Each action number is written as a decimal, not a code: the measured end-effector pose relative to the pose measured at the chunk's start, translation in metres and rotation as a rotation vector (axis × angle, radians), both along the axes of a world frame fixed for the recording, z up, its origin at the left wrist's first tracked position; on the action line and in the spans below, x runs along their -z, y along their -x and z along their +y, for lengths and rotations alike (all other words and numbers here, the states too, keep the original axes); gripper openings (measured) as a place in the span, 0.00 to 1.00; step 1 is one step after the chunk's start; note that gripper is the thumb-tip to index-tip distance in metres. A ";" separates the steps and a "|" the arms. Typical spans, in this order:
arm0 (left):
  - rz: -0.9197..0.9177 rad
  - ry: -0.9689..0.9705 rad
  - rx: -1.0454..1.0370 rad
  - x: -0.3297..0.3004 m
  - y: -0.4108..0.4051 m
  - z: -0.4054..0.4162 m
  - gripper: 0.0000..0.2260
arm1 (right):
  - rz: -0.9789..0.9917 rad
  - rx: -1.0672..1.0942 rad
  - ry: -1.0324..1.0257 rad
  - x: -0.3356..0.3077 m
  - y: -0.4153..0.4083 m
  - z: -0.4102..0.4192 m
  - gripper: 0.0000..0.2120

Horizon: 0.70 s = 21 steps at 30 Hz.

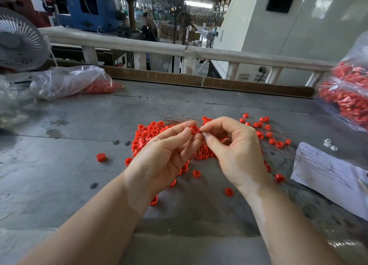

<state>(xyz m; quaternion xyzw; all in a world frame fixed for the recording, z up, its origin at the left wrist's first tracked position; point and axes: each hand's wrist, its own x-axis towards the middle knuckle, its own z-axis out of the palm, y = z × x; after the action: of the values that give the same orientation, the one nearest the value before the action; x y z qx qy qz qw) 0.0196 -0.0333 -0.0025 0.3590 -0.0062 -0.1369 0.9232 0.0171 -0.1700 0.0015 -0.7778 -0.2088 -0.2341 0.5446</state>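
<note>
My left hand (163, 157) pinches a small red plastic ring (195, 129) between thumb and fingers, above the middle of the grey metal table (79, 125). My right hand (235, 149) has its thumb and forefinger pinched together right beside that ring; a thin wire seems to be between them, but it is too fine to tell for sure. Under both hands lies a pile of several red rings (147, 134) mixed with a bundle of thin wires (179, 119). More rings with wires attached (266, 132) are scattered to the right.
A clear bag holding red rings (79, 83) lies at the back left, beside a white fan (18, 41). Another full bag of red parts (350, 97) sits at the right edge. A sheet of paper (328, 175) and three small white nuts (329, 144) lie at the right. Single rings (101, 157) dot the near table.
</note>
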 end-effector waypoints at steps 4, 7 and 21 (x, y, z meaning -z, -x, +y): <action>0.023 -0.003 0.004 -0.002 0.001 0.000 0.08 | -0.010 0.013 0.011 0.000 0.000 0.000 0.08; 0.046 0.010 0.013 -0.004 0.002 0.001 0.08 | -0.010 0.018 0.022 0.000 0.000 0.000 0.09; 0.025 -0.007 -0.004 -0.002 0.001 0.001 0.08 | -0.026 0.009 0.024 0.000 0.000 0.000 0.10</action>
<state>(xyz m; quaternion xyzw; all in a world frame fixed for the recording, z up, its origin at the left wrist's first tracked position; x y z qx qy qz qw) 0.0181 -0.0321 -0.0006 0.3607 0.0063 -0.1396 0.9222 0.0176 -0.1698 0.0013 -0.7821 -0.2150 -0.2441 0.5316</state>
